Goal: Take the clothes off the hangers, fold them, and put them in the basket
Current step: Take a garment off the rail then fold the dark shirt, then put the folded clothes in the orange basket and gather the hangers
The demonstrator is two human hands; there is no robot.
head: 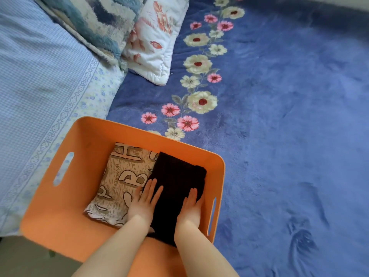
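At the far left lies a light blue checked sheet (40, 76) with a flowered border. Above it, toward the middle, a fluffy blue and white cushion (95, 23) leans against a white pillow (157, 43) printed with red flowers.

The orange basket (50, 206) stands at the near edge of the bed, partly on the sheet and partly on the dark blue blanket (289, 116). It has a slot handle in its left wall and one in its right wall. Inside it, on the left, a folded beige cloth (119, 176) with big brown letters lies flat on the bottom. Just beside it, and overlapping its right edge, lies a folded black garment (177, 176), which reaches to the right wall of the basket.

The left hand (143, 202) rests flat, with the fingers straight and a little spread, on the left edge of the black garment; its outer side is over the beige cloth. The right hand (191, 206) lies flat on the right part of the same garment, close to the basket wall. Neither hand grasps anything; both only press on the fabric.

To the right, a band of cream and pink flowers (199, 62) runs across the blue blanket, and the rest of it is plain blue
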